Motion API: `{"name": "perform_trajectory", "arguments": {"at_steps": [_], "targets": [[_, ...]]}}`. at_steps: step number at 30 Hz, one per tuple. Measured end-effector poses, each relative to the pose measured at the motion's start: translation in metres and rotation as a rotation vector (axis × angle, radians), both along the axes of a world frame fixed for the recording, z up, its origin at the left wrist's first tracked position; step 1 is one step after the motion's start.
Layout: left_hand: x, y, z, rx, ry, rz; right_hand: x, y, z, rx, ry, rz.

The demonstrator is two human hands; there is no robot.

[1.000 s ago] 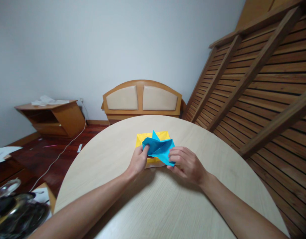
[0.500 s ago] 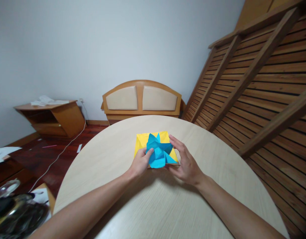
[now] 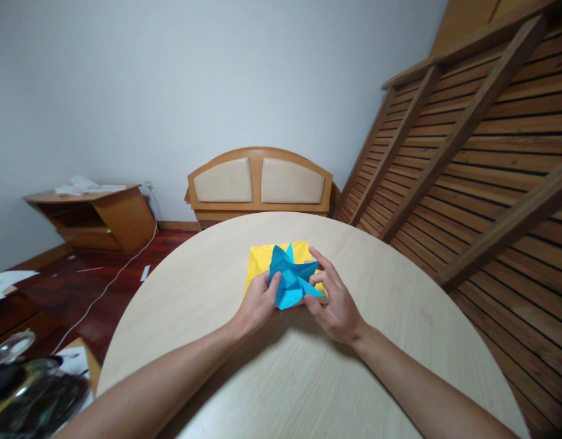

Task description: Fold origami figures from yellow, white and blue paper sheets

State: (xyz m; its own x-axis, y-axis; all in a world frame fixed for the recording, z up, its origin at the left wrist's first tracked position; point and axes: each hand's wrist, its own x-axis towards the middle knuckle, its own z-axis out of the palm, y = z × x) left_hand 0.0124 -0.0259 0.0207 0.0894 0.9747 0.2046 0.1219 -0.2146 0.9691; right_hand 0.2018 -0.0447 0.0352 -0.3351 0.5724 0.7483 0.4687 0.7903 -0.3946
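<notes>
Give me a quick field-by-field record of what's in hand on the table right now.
Surface: round pale wood-grain table
Left hand: grips the left edge of the folded blue paper piece, thumb on top
Right hand: fingers at the blue piece's right side, touching it
Blue piece: creased, several points sticking out, held just above the yellow paper
Underneath: yellow paper sheets lying on the table, partly covered
Background: wooden headboard against the wall; slatted wooden frame leaning at right
</notes>
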Motion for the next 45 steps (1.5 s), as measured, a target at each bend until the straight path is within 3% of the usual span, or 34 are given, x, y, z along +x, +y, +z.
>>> {"name": "perform_trajectory", "arguments": {"at_steps": [7, 13, 16, 21, 26, 31, 36, 45], "targets": [[-0.005, 0.009, 0.002, -0.017, -0.069, 0.051, 0.002, 0.002, 0.002, 0.028, 0.093, 0.024], [-0.010, 0.013, 0.004, -0.184, -0.301, -0.035, 0.017, 0.010, 0.007, 0.169, 0.112, -0.026], [-0.010, 0.012, 0.005, -0.186, -0.343, -0.067, 0.023, 0.013, 0.011, 0.247, 0.087, -0.052], [-0.008, 0.008, 0.005, -0.023, -0.147, 0.029, 0.025, 0.014, 0.012, 0.248, 0.011, 0.049], [-0.010, 0.007, 0.001, 0.244, 0.142, 0.092, 0.019, 0.012, 0.002, -0.025, 0.084, 0.040], [-0.016, 0.006, 0.000, 0.518, 0.299, 0.007, 0.016, 0.012, 0.001, -0.245, 0.174, 0.067], [-0.016, 0.003, 0.001, 0.567, 0.377, -0.025, 0.017, 0.014, 0.004, -0.170, 0.008, 0.052], [-0.009, -0.003, 0.002, 0.529, 0.350, -0.152, 0.015, 0.010, 0.006, 0.006, -0.013, 0.072]]}}
